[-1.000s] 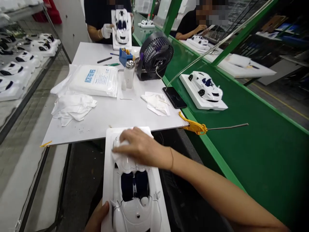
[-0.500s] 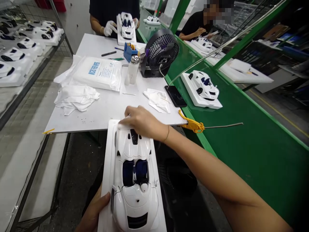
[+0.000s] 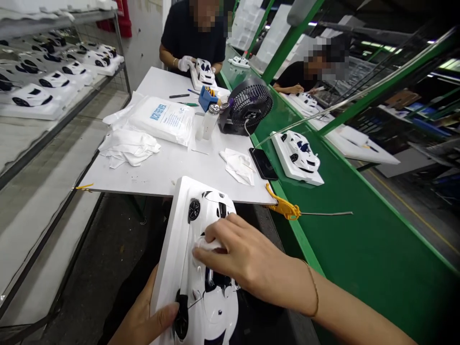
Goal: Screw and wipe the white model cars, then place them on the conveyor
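My left hand point(image 3: 143, 309) grips the long edge of a white moulded plastic tray point(image 3: 172, 254), thumb on top beside a black wheel, and tilts it up in front of me. On the tray lies a glossy white model sports car point(image 3: 215, 201) with dark blue seats. My right hand point(image 3: 244, 258), a thin bracelet point(image 3: 315, 292) on its wrist, presses a white cloth point(image 3: 205, 244) against the car's side, fingers together over it. Beyond lies a white table point(image 3: 161, 175) with crumpled white wipes point(image 3: 237, 166), a black phone point(image 3: 263, 163), a clear bottle with a metal cap point(image 3: 209, 122), and a sealed wipes packet point(image 3: 160, 120) whose blue lettering is too small to read. A black desk fan point(image 3: 249, 105) stands behind them. To the right runs a green conveyor belt point(image 3: 359, 239); farther off, a co-worker's white-gloved hand point(image 3: 185, 63) holds another white car.
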A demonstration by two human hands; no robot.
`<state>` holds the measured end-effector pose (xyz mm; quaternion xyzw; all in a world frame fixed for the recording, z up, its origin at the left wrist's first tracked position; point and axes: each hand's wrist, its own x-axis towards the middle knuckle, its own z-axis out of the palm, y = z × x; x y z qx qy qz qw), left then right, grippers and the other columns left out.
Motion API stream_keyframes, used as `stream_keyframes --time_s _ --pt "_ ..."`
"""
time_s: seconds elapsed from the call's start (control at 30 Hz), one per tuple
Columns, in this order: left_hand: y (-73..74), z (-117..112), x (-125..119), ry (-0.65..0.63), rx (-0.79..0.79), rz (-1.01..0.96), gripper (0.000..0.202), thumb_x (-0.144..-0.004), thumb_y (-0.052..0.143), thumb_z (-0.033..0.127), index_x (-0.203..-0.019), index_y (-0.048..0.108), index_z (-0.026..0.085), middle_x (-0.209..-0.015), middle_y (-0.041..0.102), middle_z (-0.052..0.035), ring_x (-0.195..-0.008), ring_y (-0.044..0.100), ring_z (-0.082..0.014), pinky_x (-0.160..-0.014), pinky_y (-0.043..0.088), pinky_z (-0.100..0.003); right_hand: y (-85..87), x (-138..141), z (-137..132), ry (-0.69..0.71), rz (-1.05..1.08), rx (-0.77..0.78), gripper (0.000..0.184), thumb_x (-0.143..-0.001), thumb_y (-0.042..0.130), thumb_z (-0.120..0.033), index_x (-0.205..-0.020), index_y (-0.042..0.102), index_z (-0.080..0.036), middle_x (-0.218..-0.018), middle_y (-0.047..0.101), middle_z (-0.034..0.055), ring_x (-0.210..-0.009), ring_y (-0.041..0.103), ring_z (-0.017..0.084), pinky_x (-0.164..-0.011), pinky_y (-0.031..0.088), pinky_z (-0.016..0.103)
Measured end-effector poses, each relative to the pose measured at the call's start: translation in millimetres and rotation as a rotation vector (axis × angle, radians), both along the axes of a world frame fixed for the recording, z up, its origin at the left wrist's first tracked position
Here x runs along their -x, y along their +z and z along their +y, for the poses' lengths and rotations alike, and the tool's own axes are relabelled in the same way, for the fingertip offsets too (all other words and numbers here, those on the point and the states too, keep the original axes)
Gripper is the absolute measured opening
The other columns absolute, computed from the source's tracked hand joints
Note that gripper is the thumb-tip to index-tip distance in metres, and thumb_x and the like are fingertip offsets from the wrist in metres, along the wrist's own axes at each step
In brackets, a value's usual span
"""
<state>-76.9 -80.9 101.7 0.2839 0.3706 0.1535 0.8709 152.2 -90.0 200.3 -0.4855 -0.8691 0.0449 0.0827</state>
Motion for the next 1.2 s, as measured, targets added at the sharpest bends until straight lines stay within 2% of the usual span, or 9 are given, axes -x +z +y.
stream_keyframes --time_s 0.17,0.23,0.4,0.47,0.63,0.83,0.93,1.03,1.2 --pt "4.7 -3.4 -5.5 0.026 0.056 -0.104 0.065 -0.075 0.063 0.028 -0.134 0.034 0.030 -0.132 0.053 -0.0049 -0.123 0.043 -0.0285 -0.103 0.033 -0.042 -5.8 -26.0 22.9 -0.167 0.054 -0.071 0.042 -0.084 0.037 -0.001 -0.113 0.058 -0.022 -0.095 0.048 0.0091 -0.079 0.045 0.018 -0.068 0.040 0.031" --pt "4.2 -4.8 -5.3 0.019 0.038 -0.104 0.068 -0.074 0.064 0.029 -0.135 0.032 0.028 -0.135 0.049 -0.0049 -0.127 0.038 -0.0270 -0.103 0.033 -0.038 -2.8 -24.7 25.3 -0.209 0.061 -0.086 0.042 -0.084 0.036 0.000 -0.112 0.059 -0.020 -0.093 0.047 0.0092 -0.079 0.046 0.018 -0.067 0.039 0.031" --pt "2.5 -6.6 -5.1 -0.036 -0.122 -0.119 0.071 -0.078 0.059 0.031 -0.139 0.022 0.027 -0.143 0.038 -0.0025 -0.136 0.009 -0.0187 -0.107 0.027 -0.032 10.2 19.9 2.5 0.039 -0.179 -0.016 0.021 -0.086 0.044 -0.009 -0.087 0.064 -0.016 -0.077 0.047 0.0064 -0.068 0.041 0.018 -0.063 0.032 0.034" --pt "5.3 -7.2 -6.5 -0.008 -0.138 -0.148 0.065 -0.078 0.059 0.030 -0.136 0.030 0.030 -0.143 0.038 -0.0002 -0.136 0.015 -0.0214 -0.107 0.028 -0.033 14.1 26.4 -0.7 0.081 -0.234 0.002 0.019 -0.086 0.045 -0.012 -0.086 0.063 -0.016 -0.074 0.047 0.0061 -0.066 0.041 0.018 -0.062 0.030 0.034" --pt "15.1 -8.7 -10.1 0.063 -0.011 -0.110 0.065 -0.073 0.065 0.028 -0.132 0.037 0.029 -0.138 0.046 0.0003 -0.129 0.035 -0.0224 -0.103 0.033 -0.030 20.1 -5.0 15.7 -0.113 -0.234 -0.043 0.040 -0.081 0.039 0.001 -0.105 0.061 -0.022 -0.090 0.051 0.0089 -0.075 0.045 0.019 -0.068 0.033 0.033" --pt "23.3 -1.5 -14.3 0.116 -0.007 -0.115 0.070 -0.074 0.063 0.028 -0.136 0.030 0.026 -0.135 0.049 -0.0040 -0.123 0.042 -0.0250 -0.100 0.036 -0.035 21.4 -18.3 7.6 -0.190 0.103 -0.003 0.039 -0.088 0.037 -0.007 -0.119 0.054 -0.024 -0.092 0.052 0.0079 -0.077 0.048 0.017 -0.068 0.040 0.032" --pt "29.2 6.3 -18.1 0.153 0.043 -0.105 0.068 -0.074 0.063 0.027 -0.134 0.032 0.030 -0.132 0.052 -0.0031 -0.121 0.045 -0.0265 -0.099 0.037 -0.037 25.3 -17.4 -7.6 -0.186 0.295 0.124 0.035 -0.091 0.037 -0.011 -0.116 0.055 -0.025 -0.090 0.053 0.0071 -0.078 0.051 0.016 -0.065 0.043 0.030" --pt "32.5 13.9 -22.5 0.194 -0.054 -0.094 0.067 -0.073 0.064 0.028 -0.133 0.034 0.030 -0.133 0.051 -0.0025 -0.122 0.043 -0.0257 -0.099 0.038 -0.035 30.3 -23.2 -18.8 -0.171 0.453 0.250 0.032 -0.090 0.040 -0.012 -0.111 0.059 -0.027 -0.087 0.054 0.0060 -0.076 0.053 0.015 -0.062 0.044 0.028" --pt "36.1 19.7 -31.3 0.191 -0.154 -0.075 0.064 -0.076 0.062 0.031 -0.133 0.034 0.031 -0.130 0.054 -0.0024 -0.119 0.047 -0.0249 -0.100 0.037 -0.035 21.0 -19.1 -11.6 -0.419 0.630 -0.130 0.031 -0.088 0.045 -0.011 -0.110 0.059 -0.027 -0.089 0.055 0.0054 -0.081 0.053 0.017 -0.065 0.044 0.030"
